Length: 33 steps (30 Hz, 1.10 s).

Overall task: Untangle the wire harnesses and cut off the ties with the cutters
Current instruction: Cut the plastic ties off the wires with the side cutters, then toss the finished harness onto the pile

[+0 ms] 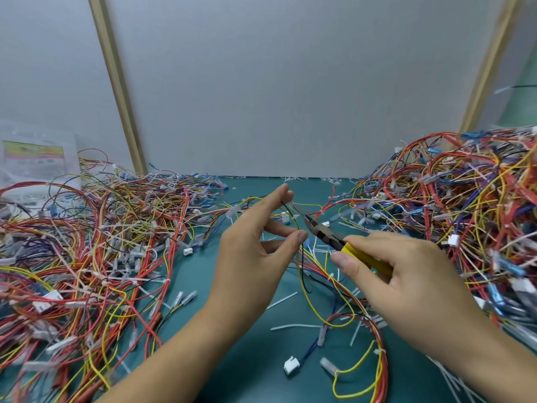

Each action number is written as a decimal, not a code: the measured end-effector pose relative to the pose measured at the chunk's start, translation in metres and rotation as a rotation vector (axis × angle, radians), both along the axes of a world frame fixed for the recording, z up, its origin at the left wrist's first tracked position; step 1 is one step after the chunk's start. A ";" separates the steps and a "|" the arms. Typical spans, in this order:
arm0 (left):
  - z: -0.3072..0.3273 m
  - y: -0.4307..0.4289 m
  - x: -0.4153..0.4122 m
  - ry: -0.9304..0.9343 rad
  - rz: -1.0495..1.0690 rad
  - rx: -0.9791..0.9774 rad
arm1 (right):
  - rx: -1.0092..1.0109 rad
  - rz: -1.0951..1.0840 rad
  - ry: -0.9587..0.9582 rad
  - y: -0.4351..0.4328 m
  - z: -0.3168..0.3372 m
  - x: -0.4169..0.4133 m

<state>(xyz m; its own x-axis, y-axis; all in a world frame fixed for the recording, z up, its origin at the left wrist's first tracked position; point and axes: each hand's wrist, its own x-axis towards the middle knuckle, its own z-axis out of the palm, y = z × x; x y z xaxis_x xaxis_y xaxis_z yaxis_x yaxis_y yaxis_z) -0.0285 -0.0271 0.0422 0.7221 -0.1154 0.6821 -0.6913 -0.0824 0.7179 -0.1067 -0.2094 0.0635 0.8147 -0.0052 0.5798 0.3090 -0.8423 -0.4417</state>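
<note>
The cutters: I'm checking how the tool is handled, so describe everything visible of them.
The cutters have a dark metal head that tapers to a point and yellow grips. The right hand holds them by the grips with curled fingers, hiding most of the handles. They slant above the green table, tip pointing up and left among the wires, close to the left hand. Whether the blades are on a tie cannot be told.
</note>
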 end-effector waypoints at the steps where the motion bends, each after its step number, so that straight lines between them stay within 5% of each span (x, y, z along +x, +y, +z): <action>1: 0.000 0.000 0.001 0.006 0.013 0.002 | 0.055 -0.002 0.000 -0.001 0.000 0.000; 7: -0.001 0.005 -0.002 -0.109 0.449 0.387 | 0.548 0.012 0.121 -0.004 0.006 0.008; 13: -0.002 -0.007 -0.015 -0.322 0.461 0.628 | 0.842 -0.022 0.349 -0.014 0.016 0.013; 16: 0.020 0.001 -0.008 -0.135 0.573 0.655 | 1.276 0.052 0.591 -0.025 0.032 0.009; 20: 0.056 0.025 0.004 0.042 0.816 1.241 | 1.512 0.094 0.644 -0.040 0.039 -0.010; 22: 0.062 0.017 0.002 -0.115 0.710 1.342 | 1.625 0.120 0.646 -0.046 0.037 -0.022; 26: 0.044 -0.025 -0.014 -0.266 -0.033 1.531 | 1.723 0.139 0.602 -0.044 0.036 -0.039; 29: 0.034 -0.038 -0.005 -0.414 -0.007 1.611 | 1.701 0.168 0.591 -0.042 0.040 -0.049; 33: 0.098 -0.017 0.021 -0.396 0.241 1.299 | 1.623 0.179 0.559 -0.047 0.049 -0.062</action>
